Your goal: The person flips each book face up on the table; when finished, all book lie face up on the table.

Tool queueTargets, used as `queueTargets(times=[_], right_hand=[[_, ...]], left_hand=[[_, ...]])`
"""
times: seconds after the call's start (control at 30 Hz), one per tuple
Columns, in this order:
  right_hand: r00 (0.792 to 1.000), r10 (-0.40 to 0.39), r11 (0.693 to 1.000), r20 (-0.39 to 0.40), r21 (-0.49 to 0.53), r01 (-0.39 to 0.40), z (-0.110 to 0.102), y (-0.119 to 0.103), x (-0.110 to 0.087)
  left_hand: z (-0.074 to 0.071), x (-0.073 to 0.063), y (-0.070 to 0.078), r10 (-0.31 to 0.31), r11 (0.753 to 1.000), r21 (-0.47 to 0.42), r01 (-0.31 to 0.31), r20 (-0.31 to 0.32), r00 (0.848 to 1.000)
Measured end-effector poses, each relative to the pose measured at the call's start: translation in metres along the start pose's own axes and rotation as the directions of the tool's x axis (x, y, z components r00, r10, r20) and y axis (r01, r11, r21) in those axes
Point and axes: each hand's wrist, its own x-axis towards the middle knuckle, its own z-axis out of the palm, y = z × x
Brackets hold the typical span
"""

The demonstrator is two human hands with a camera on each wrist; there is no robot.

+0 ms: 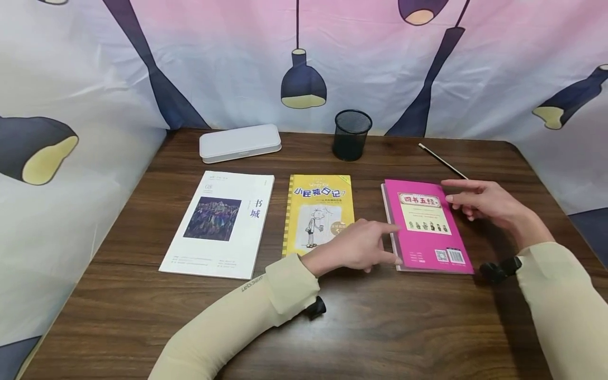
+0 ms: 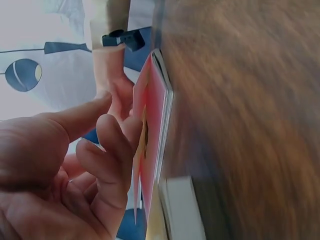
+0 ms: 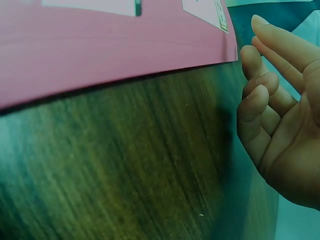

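A pink book (image 1: 429, 252) lies on the table with its barcode near the lower right corner. At its left edge is my left hand (image 1: 355, 245), with the index finger and thumb spread apart. In the left wrist view the book's pink cover (image 2: 142, 100) stands slightly away from the pages, close to the fingers; whether they touch it I cannot tell. My right hand (image 1: 491, 208) is by the upper right edge, its fingers loosely bent and holding nothing. The right wrist view shows that hand (image 3: 290, 120) beside the book's corner. My left forearm partly covers a yellow book (image 1: 320, 184).
A white book (image 1: 214, 258) with a dark picture lies at the left. Along the back of the brown wooden table (image 1: 380, 327) are a white case (image 1: 239, 142), a black mesh pen cup (image 1: 350, 137) and a thin stick (image 1: 442, 160). A lamp-print curtain (image 1: 237, 63) hangs behind.
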Motion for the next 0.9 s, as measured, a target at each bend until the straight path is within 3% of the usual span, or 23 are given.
queueTargets(times=[0.2, 0.47, 0.73, 0.9], right_hand=[[1.000, 0.005, 1.000, -0.010, 0.015, -0.005, 0.000, 0.001, 0.002], [1.000, 0.016, 1.000, -0.010, 0.014, -0.016, 0.004, 0.002, 0.003], [0.999, 0.020, 1.000, -0.038, 0.021, -0.020, 0.005, 0.003, 0.008], [0.999, 0.028, 1.000, -0.030, 0.012, -0.028, 0.004, 0.003, 0.009]], left_hand=[[0.012, 0.010, 0.009, -0.037, 0.999, -0.036, 0.036, -0.021, 0.999], [0.026, 0.017, 0.009, -0.068, 0.996, -0.054, 0.064, -0.081, 0.994], [0.032, 0.019, 0.006, -0.091, 0.994, -0.061, 0.086, -0.081, 0.993], [0.033, 0.021, 0.005, -0.096, 0.995, -0.022, 0.094, -0.066, 0.993]])
